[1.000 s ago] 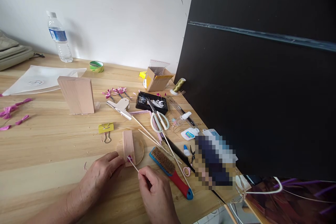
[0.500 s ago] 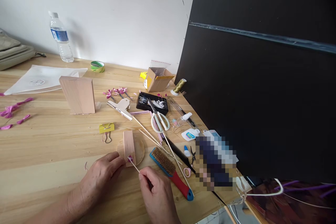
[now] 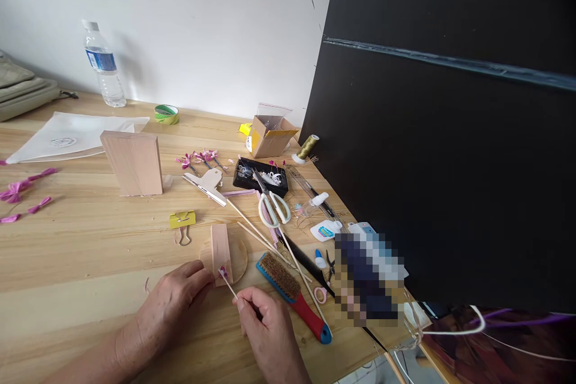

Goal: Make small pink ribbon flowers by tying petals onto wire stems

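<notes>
My right hand (image 3: 270, 327) pinches a thin wooden stick (image 3: 231, 289), whose far tip touches a small purple-and-white petal piece (image 3: 223, 272). That piece lies on a narrow wooden block (image 3: 220, 240), which rests on a round wooden disc (image 3: 242, 255). Beside the block's lower left edge is my left hand (image 3: 180, 291), its fingertips closed together; whatever they grip is too small to make out. A brush (image 3: 281, 276) with a red and blue handle lies just right of the disc. Beyond the disc sits a yellow binder clip (image 3: 182, 219).
White-handled scissors (image 3: 274, 210) lean on a black tray (image 3: 243, 183). Loose sticks (image 3: 252, 219), a black comb (image 3: 306, 259) and a glue bottle (image 3: 326, 230) crowd the right. An upright wooden block (image 3: 135, 165) and pink flower pieces (image 3: 13, 192) stand left. A black panel (image 3: 427, 162) borders the right.
My right hand has shifted very slightly left, and the stick's angle at the petal piece has changed a little. The left hand stays in place.
</notes>
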Demonstrator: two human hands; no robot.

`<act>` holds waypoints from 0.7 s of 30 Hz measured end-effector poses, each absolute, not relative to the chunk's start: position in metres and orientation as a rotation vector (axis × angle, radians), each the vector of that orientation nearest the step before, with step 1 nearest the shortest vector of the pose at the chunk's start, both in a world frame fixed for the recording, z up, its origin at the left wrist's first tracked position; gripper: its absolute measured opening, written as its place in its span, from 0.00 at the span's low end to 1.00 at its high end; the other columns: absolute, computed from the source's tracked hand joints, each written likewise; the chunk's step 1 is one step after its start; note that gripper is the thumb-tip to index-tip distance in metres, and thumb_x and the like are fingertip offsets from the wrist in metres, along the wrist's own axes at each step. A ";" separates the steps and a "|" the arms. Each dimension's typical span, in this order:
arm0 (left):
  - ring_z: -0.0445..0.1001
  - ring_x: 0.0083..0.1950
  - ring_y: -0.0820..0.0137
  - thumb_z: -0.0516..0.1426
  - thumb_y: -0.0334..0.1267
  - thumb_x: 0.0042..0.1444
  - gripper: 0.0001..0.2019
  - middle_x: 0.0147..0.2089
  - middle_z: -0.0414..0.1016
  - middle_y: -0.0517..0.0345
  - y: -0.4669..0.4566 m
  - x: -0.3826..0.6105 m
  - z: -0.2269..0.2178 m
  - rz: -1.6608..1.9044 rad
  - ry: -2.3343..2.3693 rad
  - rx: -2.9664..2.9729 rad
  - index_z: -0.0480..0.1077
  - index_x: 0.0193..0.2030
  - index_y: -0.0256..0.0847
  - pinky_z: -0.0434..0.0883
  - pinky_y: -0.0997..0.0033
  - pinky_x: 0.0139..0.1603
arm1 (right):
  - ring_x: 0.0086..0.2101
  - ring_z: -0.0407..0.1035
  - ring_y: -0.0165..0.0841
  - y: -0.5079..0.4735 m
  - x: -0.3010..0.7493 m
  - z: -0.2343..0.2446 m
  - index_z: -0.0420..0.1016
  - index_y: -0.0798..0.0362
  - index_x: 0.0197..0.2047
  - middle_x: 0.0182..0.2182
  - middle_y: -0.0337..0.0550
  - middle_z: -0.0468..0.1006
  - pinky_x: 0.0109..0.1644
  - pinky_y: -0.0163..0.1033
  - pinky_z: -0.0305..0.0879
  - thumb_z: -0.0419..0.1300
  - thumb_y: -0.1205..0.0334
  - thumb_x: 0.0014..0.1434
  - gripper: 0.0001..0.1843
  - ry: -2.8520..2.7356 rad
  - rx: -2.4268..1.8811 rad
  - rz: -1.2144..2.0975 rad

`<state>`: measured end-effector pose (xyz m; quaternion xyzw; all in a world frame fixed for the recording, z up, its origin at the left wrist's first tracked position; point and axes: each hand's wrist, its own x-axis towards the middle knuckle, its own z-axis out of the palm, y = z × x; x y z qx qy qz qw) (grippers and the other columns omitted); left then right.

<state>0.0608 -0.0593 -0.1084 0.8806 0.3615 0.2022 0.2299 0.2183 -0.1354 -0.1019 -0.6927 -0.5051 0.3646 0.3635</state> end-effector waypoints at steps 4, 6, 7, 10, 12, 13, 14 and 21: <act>0.71 0.25 0.74 0.45 0.30 0.59 0.15 0.26 0.69 0.61 -0.058 0.061 -0.113 0.518 1.000 2.441 0.70 0.29 0.40 0.63 0.80 0.24 | 0.17 0.49 0.25 -0.136 0.219 -0.103 0.62 0.53 0.20 0.13 0.30 0.53 0.18 0.31 0.43 0.48 0.59 0.54 0.14 -1.229 -1.762 0.987; 0.71 0.25 0.73 0.45 0.30 0.59 0.15 0.26 0.69 0.61 -0.058 0.061 -0.113 0.517 1.003 2.447 0.70 0.29 0.40 0.63 0.80 0.24 | 0.17 0.49 0.25 -0.135 0.219 -0.101 0.62 0.53 0.20 0.13 0.30 0.53 0.18 0.31 0.43 0.48 0.59 0.54 0.14 -1.235 -1.787 0.983; 0.71 0.25 0.74 0.45 0.30 0.59 0.15 0.26 0.69 0.61 -0.057 0.061 -0.112 0.514 1.002 2.442 0.71 0.29 0.40 0.63 0.80 0.25 | 0.17 0.49 0.25 -0.135 0.219 -0.101 0.61 0.53 0.19 0.13 0.30 0.53 0.18 0.31 0.43 0.48 0.59 0.53 0.14 -1.253 -1.801 0.970; 0.71 0.25 0.73 0.45 0.29 0.59 0.15 0.26 0.69 0.61 -0.058 0.061 -0.109 0.507 1.000 2.421 0.71 0.29 0.41 0.63 0.80 0.24 | 0.18 0.48 0.25 -0.134 0.219 -0.098 0.61 0.53 0.18 0.14 0.31 0.52 0.18 0.31 0.42 0.48 0.61 0.53 0.14 -1.324 -1.812 0.900; 0.71 0.25 0.73 0.45 0.29 0.59 0.15 0.26 0.69 0.61 -0.058 0.061 -0.108 0.500 1.000 2.417 0.72 0.30 0.41 0.63 0.80 0.24 | 0.18 0.47 0.25 -0.135 0.219 -0.097 0.62 0.54 0.18 0.15 0.31 0.51 0.18 0.31 0.42 0.48 0.62 0.53 0.14 -1.352 -1.808 0.851; 0.71 0.25 0.73 0.45 0.29 0.59 0.15 0.26 0.70 0.60 -0.059 0.061 -0.108 0.503 1.003 2.419 0.72 0.30 0.41 0.63 0.80 0.24 | 0.18 0.47 0.25 -0.135 0.220 -0.096 0.62 0.54 0.18 0.15 0.31 0.51 0.18 0.30 0.42 0.48 0.62 0.53 0.13 -1.359 -1.809 0.831; 0.71 0.25 0.73 0.45 0.29 0.59 0.15 0.26 0.70 0.60 -0.059 0.061 -0.108 0.507 1.004 2.421 0.71 0.30 0.41 0.63 0.80 0.24 | 0.18 0.48 0.25 -0.135 0.220 -0.096 0.62 0.54 0.18 0.15 0.31 0.52 0.18 0.30 0.42 0.48 0.63 0.53 0.14 -1.364 -1.811 0.814; 0.71 0.25 0.73 0.45 0.30 0.59 0.15 0.25 0.70 0.61 -0.058 0.061 -0.111 0.553 0.997 2.396 0.71 0.29 0.42 0.63 0.80 0.24 | 0.18 0.49 0.25 -0.134 0.220 -0.098 0.62 0.55 0.18 0.14 0.32 0.53 0.19 0.30 0.44 0.48 0.63 0.53 0.14 -1.409 -1.813 0.743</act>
